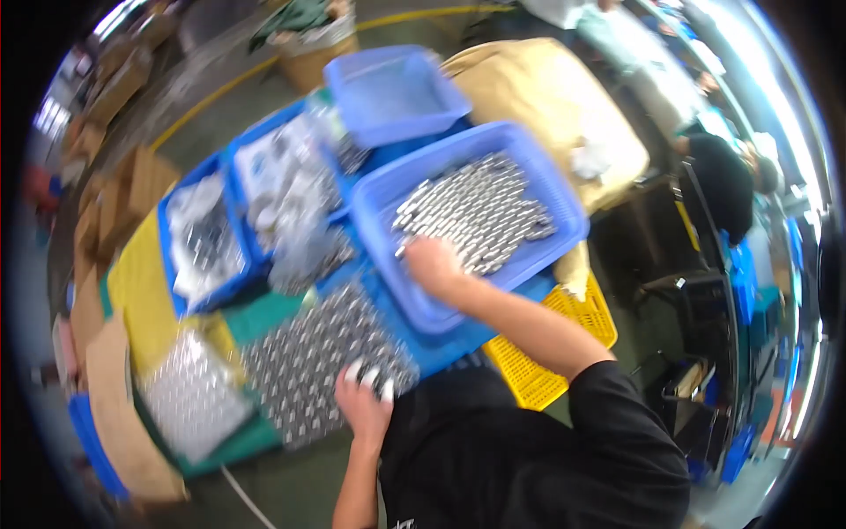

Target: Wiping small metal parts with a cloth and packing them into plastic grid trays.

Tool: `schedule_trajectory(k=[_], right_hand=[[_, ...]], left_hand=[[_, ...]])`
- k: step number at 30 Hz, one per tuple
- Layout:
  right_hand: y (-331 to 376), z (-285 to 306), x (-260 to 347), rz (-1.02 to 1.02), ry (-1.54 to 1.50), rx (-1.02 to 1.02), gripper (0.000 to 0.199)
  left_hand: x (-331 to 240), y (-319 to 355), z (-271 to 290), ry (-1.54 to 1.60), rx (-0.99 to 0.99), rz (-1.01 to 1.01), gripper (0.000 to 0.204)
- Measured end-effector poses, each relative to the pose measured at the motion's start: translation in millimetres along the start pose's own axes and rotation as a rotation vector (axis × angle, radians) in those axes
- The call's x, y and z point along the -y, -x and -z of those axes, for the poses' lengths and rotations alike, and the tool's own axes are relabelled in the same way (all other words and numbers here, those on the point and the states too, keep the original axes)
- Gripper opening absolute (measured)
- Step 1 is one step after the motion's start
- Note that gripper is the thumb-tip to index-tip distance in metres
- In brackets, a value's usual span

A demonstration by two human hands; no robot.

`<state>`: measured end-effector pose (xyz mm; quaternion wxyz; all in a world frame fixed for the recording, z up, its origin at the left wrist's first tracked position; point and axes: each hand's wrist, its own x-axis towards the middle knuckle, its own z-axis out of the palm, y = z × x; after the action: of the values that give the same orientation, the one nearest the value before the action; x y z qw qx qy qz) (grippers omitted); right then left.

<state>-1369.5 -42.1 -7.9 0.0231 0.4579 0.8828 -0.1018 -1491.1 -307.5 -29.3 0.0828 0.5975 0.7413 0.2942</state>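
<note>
My right hand (pixel 434 264) reaches into a large blue plastic basket (pixel 374 212), at the near left edge of the many shiny metal cylinders (pixel 480 207) lying there in slanted rows. Its fingers are closed. A small bright spot shows at the fingertips, but blur hides what they hold. My left hand (pixel 364 410), with white covers on its fingertips, rests on the near right corner of a flat array of small metal parts (pixel 317 361). Its fingers are spread apart, and I see nothing clearly gripped in them.
Left of the basket stand blue bins (pixel 207 238) with bagged parts, and a clear bag (pixel 304 238) lies among them. Behind is another light blue bin (pixel 397 93). A bubble-wrap sheet (pixel 194 392) lies at left. A yellow crate (pixel 538 353) and a large tan sack (pixel 538 84) flank the right.
</note>
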Motion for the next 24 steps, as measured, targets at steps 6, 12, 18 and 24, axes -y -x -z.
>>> schedule_trajectory(k=[6, 12, 18, 24], right_hand=[[0, -1, 16, 0.013, -0.195, -0.103, 0.016], [4, 6, 5, -0.015, -0.371, 0.005, 0.019], [2, -2, 6, 0.001, -0.363, -0.057, 0.018], [6, 8, 0, 0.068, -0.363, -0.017, 0.016]], left_hand=[[17, 12, -2, 0.013, 0.000, -0.012, 0.032], [18, -4, 7, 0.029, -0.034, -0.108, 0.032], [2, -30, 30, 0.011, -0.110, -0.151, 0.033], [-67, -67, 73, 0.159, -0.187, -0.124, 0.031]])
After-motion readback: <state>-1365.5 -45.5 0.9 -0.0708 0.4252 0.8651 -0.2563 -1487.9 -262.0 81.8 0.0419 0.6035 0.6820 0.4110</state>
